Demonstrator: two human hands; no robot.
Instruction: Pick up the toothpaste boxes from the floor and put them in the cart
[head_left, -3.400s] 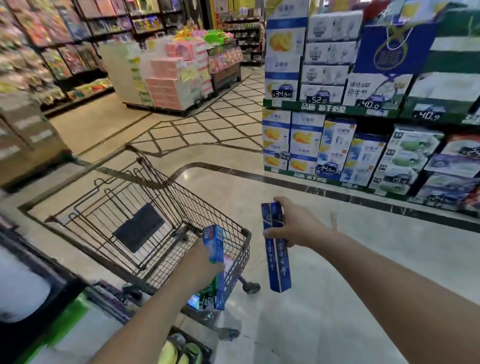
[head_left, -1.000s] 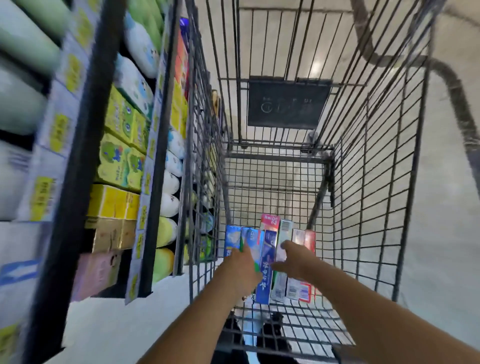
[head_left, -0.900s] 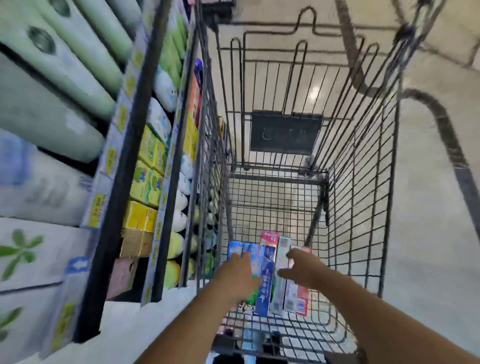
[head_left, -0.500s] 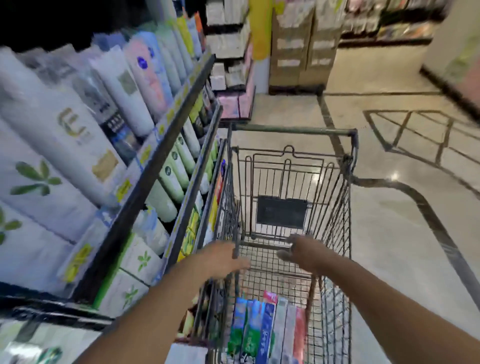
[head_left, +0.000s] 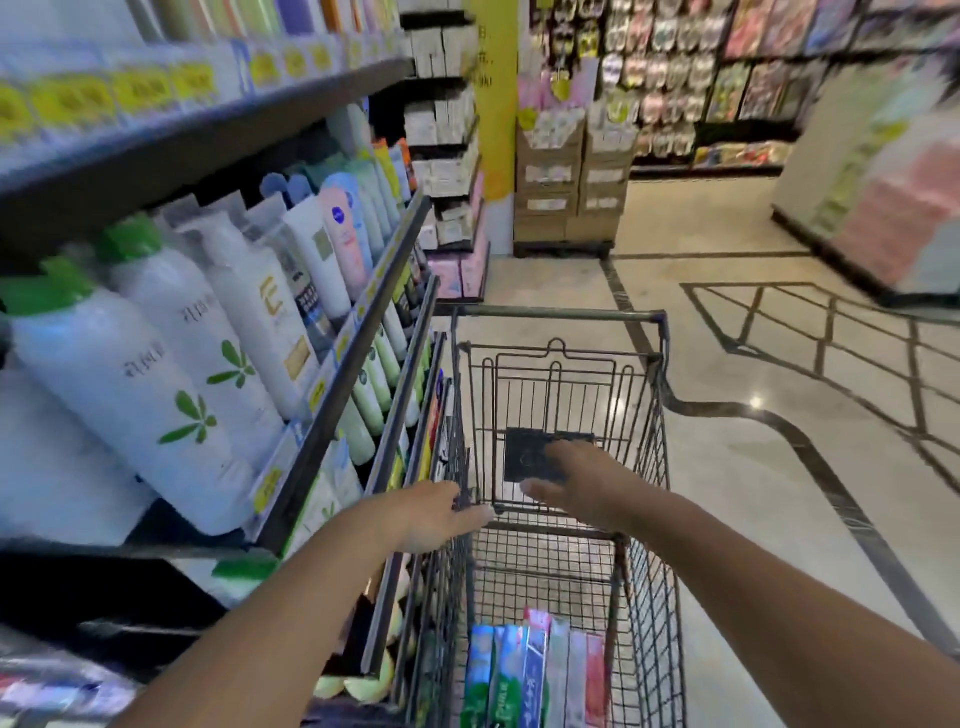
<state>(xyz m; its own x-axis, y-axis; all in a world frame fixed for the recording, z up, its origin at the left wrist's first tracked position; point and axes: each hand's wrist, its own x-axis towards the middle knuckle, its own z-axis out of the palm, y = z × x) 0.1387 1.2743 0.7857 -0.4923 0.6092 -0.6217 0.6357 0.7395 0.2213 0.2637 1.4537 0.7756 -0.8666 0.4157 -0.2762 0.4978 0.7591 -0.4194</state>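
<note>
While above the cart, left hand and right hand, fingers loose, empty.

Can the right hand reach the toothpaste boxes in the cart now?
Probably yes. The right hand is empty above the open cart, and nothing covers the toothpaste boxes below it.

Below the hands, the toothpaste boxes run off the bottom edge; price tags up-left blur unreadable; both elbows are cropped.
</note>
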